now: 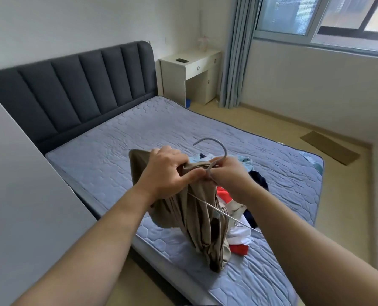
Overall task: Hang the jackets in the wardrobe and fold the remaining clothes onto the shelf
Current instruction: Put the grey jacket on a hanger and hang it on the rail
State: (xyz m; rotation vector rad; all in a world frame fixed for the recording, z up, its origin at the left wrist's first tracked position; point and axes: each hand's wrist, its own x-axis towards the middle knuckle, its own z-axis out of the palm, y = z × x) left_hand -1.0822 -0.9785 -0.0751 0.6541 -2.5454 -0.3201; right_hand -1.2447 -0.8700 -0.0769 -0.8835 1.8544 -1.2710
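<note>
Jacket [197, 217]: tan garment held up over the mattress near the middle of the view. Its collar is bunched between both hands, and the body hangs in loose folds toward 6 o'clock. The lowest folds look to reach the mattress.
Hanger [223, 148]: grey. Its hook curves up out of the collar toward 12 o'clock, above the hands. One thin pale arm slants out from under the fabric toward 4 o'clock.
Left hand [166, 173]: at 9 o'clock of the hanger neck, with fingers curled tight over the collar edge and thumb pressed against the cloth.
Right hand [232, 175]: at 3 o'clock of the neck, fingertips pinching the base of the hook together with the collar.
Clothes pile [238, 235]: red, white, navy and light blue pieces heaped on the mattress. They lie behind and at 3 to 4 o'clock of the jacket, partly hidden by it and by the right forearm.
Mattress [117, 140]: blue-grey and quilted, with no sheet on it.
Headboard [73, 89]: dark grey and padded, at 10 o'clock.
Desk [183, 69]: white, at 12 o'clock just beside the bed, with a small dark flat object [182, 60] on top.
Curtain [234, 51]: pale blue, at 1 o'clock, beside the window [325, 18].
Floor mat [329, 147]: brown, at 3 o'clock, well apart from the bed.
White panel [18, 162]: at 9 o'clock, close to the camera. I cannot tell what it belongs to.
</note>
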